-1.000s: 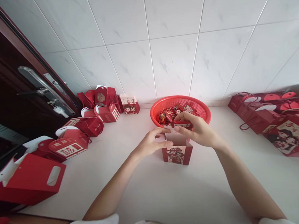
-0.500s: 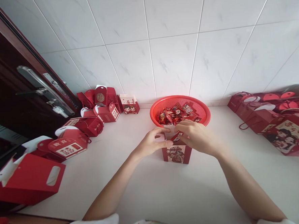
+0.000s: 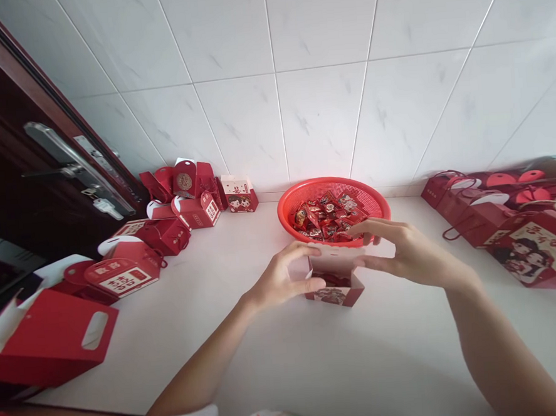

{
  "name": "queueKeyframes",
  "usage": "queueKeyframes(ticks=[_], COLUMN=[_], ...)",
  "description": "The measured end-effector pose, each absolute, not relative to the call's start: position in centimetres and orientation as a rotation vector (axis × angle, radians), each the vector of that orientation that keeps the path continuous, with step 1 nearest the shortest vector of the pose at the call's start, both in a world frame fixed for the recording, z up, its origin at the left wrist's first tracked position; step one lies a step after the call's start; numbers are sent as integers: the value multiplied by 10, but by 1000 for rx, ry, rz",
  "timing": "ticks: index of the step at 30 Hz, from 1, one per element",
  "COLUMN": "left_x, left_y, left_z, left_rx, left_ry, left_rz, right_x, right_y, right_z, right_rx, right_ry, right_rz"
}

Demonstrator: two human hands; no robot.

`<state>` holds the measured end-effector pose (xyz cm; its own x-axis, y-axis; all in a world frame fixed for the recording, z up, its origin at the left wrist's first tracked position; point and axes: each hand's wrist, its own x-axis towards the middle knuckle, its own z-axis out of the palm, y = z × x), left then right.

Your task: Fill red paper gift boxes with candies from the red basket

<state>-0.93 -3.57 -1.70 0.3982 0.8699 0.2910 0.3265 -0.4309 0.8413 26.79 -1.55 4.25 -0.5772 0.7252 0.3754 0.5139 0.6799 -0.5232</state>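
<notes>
A small red paper gift box with a printed front stands on the white counter, its top open and white flaps raised. Dark red contents show inside, too shaded to make out. My left hand holds the box's left side, thumb at the front and fingers behind. At the box's right edge, my right hand has thumb and fingers spread with nothing between them; whether it touches the flap I cannot tell. Just behind the box is a red plastic basket with many red-wrapped candies in it.
Several red gift boxes line the counter's left side, with a large red box nearest me. A small cream-and-red box stands by the tiled wall. More red boxes sit at the right. A dark door with a handle borders the left.
My right hand has moved from over the box opening to its right side and its fingers have spread. The box top has opened wider. My left hand stays at the left side.
</notes>
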Motion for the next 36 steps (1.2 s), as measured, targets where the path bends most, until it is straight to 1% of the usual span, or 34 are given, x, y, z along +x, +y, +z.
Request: queueKeyframes(ticks=[4,7,11,16,18,22,24,27,32,36], left_x=[-11,-9,-3,-2,-2,1,4,6,3,1], left_y=[-47,-48,-42,-34,-32,-24,-19,-12,-6,-1], left_z=[-21,-24,-28,-33,-33,-26,-21,-17,-13,-14], left_rx=[2133,2194,2177,2178,2115,1779,1657,1612,1552,1550], left_ry=[915,939,1010,1004,1007,982,1013,1073,983,988], left_rz=[1009,1082,1189,1165,1213,1237,1228,1281,1335,1421], right_x=[275,275,271,265,262,254,250,244,239,237], right_y=[-23,-25,-18,-5,0,7,11,15,15,12], right_z=[30,25,17,4,1,-2,-2,-3,-1,3], right_rx=[-879,-865,-942,-965,-931,-875,-897,-962,-907,-841], right_ry=[-2406,-2410,-2362,-2208,-2122,-1888,-1792,-1689,-1599,-1606], right_rz=[682,784,833,895,945,1150,1157,1095,1352,1458])
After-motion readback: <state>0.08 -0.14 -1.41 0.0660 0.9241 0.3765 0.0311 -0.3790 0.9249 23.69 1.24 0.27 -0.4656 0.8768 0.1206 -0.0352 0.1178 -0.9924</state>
